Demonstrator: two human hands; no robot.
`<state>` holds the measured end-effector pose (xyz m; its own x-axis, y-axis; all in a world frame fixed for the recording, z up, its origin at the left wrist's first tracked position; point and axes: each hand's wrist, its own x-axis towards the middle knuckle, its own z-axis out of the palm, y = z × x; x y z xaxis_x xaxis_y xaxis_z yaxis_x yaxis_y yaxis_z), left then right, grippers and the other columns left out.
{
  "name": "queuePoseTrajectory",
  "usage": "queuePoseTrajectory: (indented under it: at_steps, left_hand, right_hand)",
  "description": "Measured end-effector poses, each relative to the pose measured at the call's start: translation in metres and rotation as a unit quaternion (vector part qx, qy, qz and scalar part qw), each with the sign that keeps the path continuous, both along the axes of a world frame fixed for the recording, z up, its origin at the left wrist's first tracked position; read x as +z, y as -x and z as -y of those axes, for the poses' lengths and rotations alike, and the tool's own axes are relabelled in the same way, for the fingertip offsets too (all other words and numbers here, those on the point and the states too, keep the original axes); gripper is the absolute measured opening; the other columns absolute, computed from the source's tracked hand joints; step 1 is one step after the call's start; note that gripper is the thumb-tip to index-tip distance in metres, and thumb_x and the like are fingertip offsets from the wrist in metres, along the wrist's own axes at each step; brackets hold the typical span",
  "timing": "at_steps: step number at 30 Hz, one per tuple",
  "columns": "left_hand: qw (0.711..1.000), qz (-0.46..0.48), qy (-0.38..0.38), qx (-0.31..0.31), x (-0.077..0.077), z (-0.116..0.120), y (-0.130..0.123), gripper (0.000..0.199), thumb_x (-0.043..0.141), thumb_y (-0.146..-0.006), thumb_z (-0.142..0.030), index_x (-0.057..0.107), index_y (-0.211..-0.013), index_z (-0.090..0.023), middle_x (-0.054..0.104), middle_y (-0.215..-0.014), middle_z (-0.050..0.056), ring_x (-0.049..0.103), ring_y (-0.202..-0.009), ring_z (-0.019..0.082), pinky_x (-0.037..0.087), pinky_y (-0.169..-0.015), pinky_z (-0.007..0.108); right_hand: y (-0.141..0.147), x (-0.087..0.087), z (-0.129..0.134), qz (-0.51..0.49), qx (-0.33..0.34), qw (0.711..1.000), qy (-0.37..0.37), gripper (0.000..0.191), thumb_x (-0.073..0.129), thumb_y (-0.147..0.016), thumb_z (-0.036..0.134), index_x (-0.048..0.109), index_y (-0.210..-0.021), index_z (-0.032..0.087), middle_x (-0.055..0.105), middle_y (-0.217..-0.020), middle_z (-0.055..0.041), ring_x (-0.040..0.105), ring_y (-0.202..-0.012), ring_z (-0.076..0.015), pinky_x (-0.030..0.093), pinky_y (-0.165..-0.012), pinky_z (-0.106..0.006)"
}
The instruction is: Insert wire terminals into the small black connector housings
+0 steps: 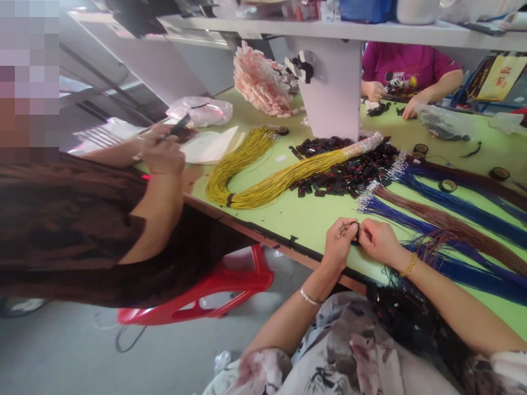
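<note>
My left hand (340, 241) is closed, pinching a small black plastic connector (356, 230) between thumb and fingers at the table's front edge. My right hand (381, 240) meets it from the right, its fingertips pressed together against the connector; what they pinch is too small to make out. Just behind my hands lie bundles of blue wires (405, 216) and brown wires (428, 214), with silvery terminals at their left ends. Further back spreads a heap of black connectors (335, 178). Across that heap runs the end of a yellow wire bundle (259, 192).
A co-worker at left holds a dark object (179, 125) near an open notebook (212, 145). Another person sits opposite, handling small parts. A white post (331, 93) supports the overhead shelf (263, 24). Tape rolls (447, 185) lie at right; a red stool (206, 291) stands at left.
</note>
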<state>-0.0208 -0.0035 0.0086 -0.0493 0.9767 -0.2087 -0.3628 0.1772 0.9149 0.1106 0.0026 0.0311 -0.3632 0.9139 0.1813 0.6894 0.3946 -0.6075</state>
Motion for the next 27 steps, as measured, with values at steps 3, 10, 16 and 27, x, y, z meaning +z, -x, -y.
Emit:
queuePoseTrajectory:
  at_steps: [3, 10, 16, 27]
  left_hand:
    - [0.999, 0.014, 0.020, -0.030, -0.003, 0.000, 0.006, 0.028, 0.076, -0.064, -0.031, 0.065, -0.083, -0.014, 0.061, -0.067, 0.000, 0.052, -0.058, 0.008, 0.041, -0.056, 0.021]
    - [0.993, 0.066, 0.045, -0.084, -0.003, 0.000, 0.013, 0.029, 0.075, -0.066, -0.033, 0.065, -0.085, -0.013, 0.064, -0.069, 0.002, 0.058, -0.063, 0.010, 0.042, -0.058, 0.020]
    - [0.989, 0.070, 0.055, -0.115, -0.001, 0.000, 0.003, 0.029, 0.075, -0.066, -0.032, 0.065, -0.085, -0.013, 0.064, -0.069, 0.003, 0.058, -0.063, 0.010, 0.042, -0.057, 0.021]
    - [0.988, 0.084, 0.052, -0.122, -0.008, -0.003, -0.002, 0.030, 0.075, -0.067, -0.033, 0.065, -0.087, -0.013, 0.063, -0.071, 0.003, 0.061, -0.068, 0.012, 0.045, -0.062, 0.022]
  right_hand:
    - [-0.014, 0.008, -0.011, 0.002, 0.055, 0.997, 0.053, 0.021, 0.044, -0.087, 0.023, 0.056, -0.071, 0.017, 0.058, -0.063, -0.0002, 0.045, -0.055, -0.0108, 0.029, -0.054, -0.022]
    - [-0.067, 0.029, -0.029, 0.260, -0.054, 0.961, 0.073, 0.015, 0.051, -0.083, 0.026, 0.064, -0.082, 0.018, 0.068, -0.082, -0.0060, 0.058, -0.072, -0.0165, 0.034, -0.061, -0.024]
    - [-0.078, 0.009, -0.015, 0.338, -0.060, 0.938, 0.055, 0.018, 0.046, -0.086, 0.022, 0.062, -0.083, 0.016, 0.067, -0.086, -0.0116, 0.059, -0.069, -0.0189, 0.031, -0.057, -0.027]
    - [-0.063, 0.015, -0.030, 0.015, -0.008, 0.998, 0.068, 0.012, 0.047, -0.083, 0.023, 0.055, -0.075, 0.017, 0.058, -0.065, 0.0012, 0.047, -0.056, -0.0112, 0.032, -0.055, -0.023]
